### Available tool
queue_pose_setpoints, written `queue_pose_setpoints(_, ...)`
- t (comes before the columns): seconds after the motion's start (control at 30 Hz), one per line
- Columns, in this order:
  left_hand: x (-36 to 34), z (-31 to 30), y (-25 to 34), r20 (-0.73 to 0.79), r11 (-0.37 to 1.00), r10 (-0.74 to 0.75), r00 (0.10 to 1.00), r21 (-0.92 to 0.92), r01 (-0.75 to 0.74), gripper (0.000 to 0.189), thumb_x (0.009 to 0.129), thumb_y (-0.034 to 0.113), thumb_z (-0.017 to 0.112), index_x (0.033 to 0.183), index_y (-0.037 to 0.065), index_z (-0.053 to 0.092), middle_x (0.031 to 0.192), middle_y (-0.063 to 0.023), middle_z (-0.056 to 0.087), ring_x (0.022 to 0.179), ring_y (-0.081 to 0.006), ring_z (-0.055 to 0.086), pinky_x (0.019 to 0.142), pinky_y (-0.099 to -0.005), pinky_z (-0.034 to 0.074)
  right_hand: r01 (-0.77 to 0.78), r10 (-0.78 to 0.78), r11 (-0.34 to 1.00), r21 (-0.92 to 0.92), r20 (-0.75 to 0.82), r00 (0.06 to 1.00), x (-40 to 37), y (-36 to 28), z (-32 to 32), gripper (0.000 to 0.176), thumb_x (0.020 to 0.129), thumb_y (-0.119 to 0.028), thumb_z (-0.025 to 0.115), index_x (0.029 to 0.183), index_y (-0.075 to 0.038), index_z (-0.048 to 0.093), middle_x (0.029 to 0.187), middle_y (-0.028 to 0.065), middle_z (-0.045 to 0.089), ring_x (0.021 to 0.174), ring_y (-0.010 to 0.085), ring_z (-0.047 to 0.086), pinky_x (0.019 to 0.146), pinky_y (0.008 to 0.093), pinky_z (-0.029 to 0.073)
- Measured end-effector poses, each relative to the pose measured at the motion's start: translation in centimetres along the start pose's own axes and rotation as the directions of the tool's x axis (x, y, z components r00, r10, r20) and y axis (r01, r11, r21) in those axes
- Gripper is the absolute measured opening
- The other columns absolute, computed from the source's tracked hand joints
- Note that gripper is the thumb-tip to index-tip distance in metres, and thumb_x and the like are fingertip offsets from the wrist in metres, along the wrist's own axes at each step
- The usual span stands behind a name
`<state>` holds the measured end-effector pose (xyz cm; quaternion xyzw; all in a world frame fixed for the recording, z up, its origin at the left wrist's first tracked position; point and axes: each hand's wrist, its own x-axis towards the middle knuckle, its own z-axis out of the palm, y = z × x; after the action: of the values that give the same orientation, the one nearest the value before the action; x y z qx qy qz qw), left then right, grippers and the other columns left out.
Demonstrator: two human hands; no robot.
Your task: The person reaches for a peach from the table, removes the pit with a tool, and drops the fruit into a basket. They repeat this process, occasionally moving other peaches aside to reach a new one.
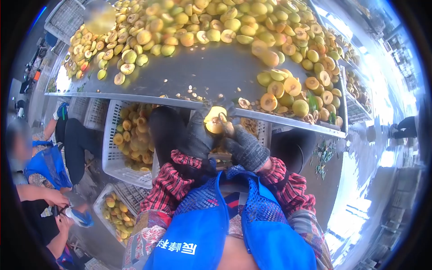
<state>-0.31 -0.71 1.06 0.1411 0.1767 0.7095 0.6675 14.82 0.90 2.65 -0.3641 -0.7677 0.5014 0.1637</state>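
Both my hands wear dark grey gloves and meet at the near edge of the metal table (180, 74). My left hand (198, 135) is wrapped round a yellow fruit (216, 120) whose cut face shows. My right hand (247, 147) is closed at the same fruit from the right, its fingertips against the fruit's lower right side; whether it pinches a piece of its own is too small to tell. Small pits and scraps (191, 92) lie on the table just beyond my hands. Halved fruits (268, 102) sit to the right.
A large heap of fruit (189, 27) covers the table's far side. White crates of fruit (130, 173) (100, 204) stand below the table at left. A person in a blue apron (47, 166) sits at far left. Leaves (323, 157) litter the floor at right.
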Motion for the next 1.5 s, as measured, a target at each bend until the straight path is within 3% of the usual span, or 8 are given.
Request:
queue_pose_setpoints(0.27, -1.0, -2.7, -0.4, -0.053, 0.637, 0.322, 0.945, 0.751, -0.175, 0.023, 0.087, 0.011, 0.040, 0.103, -0.001, 0.050, 0.094, -0.0080, 0.055, 0.085, -0.0147, 0.054, 0.074, -0.0254, 0.046, -0.027, 0.009, 0.977, 0.213, 0.088, 0.996, 1.5, 1.5, 2.4, 0.024, 0.084, -0.011, 0.047, 0.106, -0.003, 0.045, 0.080, 0.0028, 0.050, 0.070, 0.0111, 0.049, 0.060, 0.0253, 0.042)
queue_pose_setpoints(0.47, 0.6, -7.4, -1.8, -0.030, 0.888, -0.005, 1.000, -0.460, -0.010, 0.022, 0.088, 0.011, 0.040, 0.103, -0.003, 0.046, 0.096, -0.0120, 0.052, 0.090, -0.0197, 0.052, 0.083, -0.0303, 0.044, 0.128, -0.124, 0.992, -0.014, 0.161, 0.979, 3.1, 1.3, 3.6, 0.020, 0.083, -0.009, 0.046, 0.102, -0.004, 0.044, 0.072, 0.0006, 0.048, 0.059, 0.0074, 0.047, 0.051, 0.0208, 0.041)
queue_pose_setpoints(0.6, 2.8, -12.2, -4.5, -0.039, 0.574, 0.503, 0.863, 0.762, -0.300, 0.020, 0.088, 0.014, 0.037, 0.093, 0.000, 0.050, 0.083, -0.0071, 0.053, 0.078, -0.0136, 0.053, 0.067, -0.0247, 0.045, 0.127, -0.141, 0.988, 0.085, 0.189, 0.972, 3.9, 2.0, 4.5, 0.018, 0.083, -0.010, 0.047, 0.099, -0.004, 0.044, 0.067, 0.0007, 0.046, 0.048, 0.0080, 0.046, 0.039, 0.0207, 0.039)
queue_pose_setpoints(0.7, -0.2, -7.2, -0.2, -0.122, 0.968, 0.246, 0.961, -0.016, -0.250, 0.023, 0.088, 0.008, 0.040, 0.108, -0.003, 0.045, 0.098, -0.0093, 0.053, 0.091, -0.0155, 0.053, 0.082, -0.0262, 0.044, -0.334, 0.267, 0.893, 0.303, 0.243, 0.933, 4.1, -1.4, 4.3, 0.022, 0.083, -0.013, 0.047, 0.101, -0.002, 0.044, 0.067, 0.0042, 0.049, 0.049, 0.0095, 0.049, 0.042, 0.0218, 0.039)
queue_pose_setpoints(0.83, -0.2, -6.4, 2.6, 0.072, 0.590, 0.367, 0.927, 0.753, -0.292, 0.024, 0.089, 0.010, 0.037, 0.106, -0.006, 0.045, 0.098, -0.0117, 0.053, 0.090, -0.0186, 0.053, 0.081, -0.0303, 0.044, -0.134, 0.094, 0.948, 0.287, 0.149, 0.984, 5.1, -1.2, 4.4, 0.023, 0.081, -0.006, 0.049, 0.103, -0.002, 0.045, 0.070, -0.0011, 0.048, 0.053, 0.0049, 0.044, 0.045, 0.0180, 0.036)
queue_pose_setpoints(1.07, 3.0, -7.1, 3.7, 0.140, 0.884, 0.244, 0.960, -0.439, -0.161, 0.016, 0.088, 0.016, 0.038, 0.087, 0.004, 0.047, 0.077, -0.0049, 0.050, 0.068, -0.0143, 0.049, 0.059, -0.0257, 0.042, -0.217, 0.193, 0.893, 0.393, 0.102, 0.976, 6.1, -1.3, 3.3, 0.028, 0.080, -0.007, 0.050, 0.107, 0.000, 0.045, 0.065, 0.0012, 0.047, 0.046, 0.0072, 0.043, 0.040, 0.0203, 0.038)
queue_pose_setpoints(1.4, 0.4, -5.3, 2.8, 0.311, 0.361, 0.629, 0.712, 0.694, -0.622, 0.022, 0.089, 0.018, 0.043, 0.098, -0.001, 0.047, 0.085, -0.0119, 0.053, 0.077, -0.0225, 0.055, 0.072, -0.0329, 0.049, -0.146, 0.141, 0.979, 0.139, 0.048, 0.989, 4.4, 0.7, 3.4, 0.024, 0.080, -0.004, 0.050, 0.103, -0.002, 0.047, 0.068, -0.0009, 0.048, 0.051, 0.0058, 0.044, 0.043, 0.0184, 0.036)
queue_pose_setpoints(1.5, 0.2, -5.5, 2.4, 0.109, 0.895, 0.400, 0.910, 0.170, -0.413, 0.029, 0.089, 0.021, 0.042, 0.105, -0.002, 0.045, 0.093, -0.0124, 0.054, 0.086, -0.0241, 0.054, 0.080, -0.0339, 0.046, -0.181, 0.171, 0.939, 0.292, 0.059, 0.983, 4.0, 1.1, 3.1, 0.023, 0.080, -0.005, 0.049, 0.103, -0.002, 0.047, 0.067, -0.0010, 0.048, 0.049, 0.0062, 0.043, 0.041, 0.0191, 0.036)
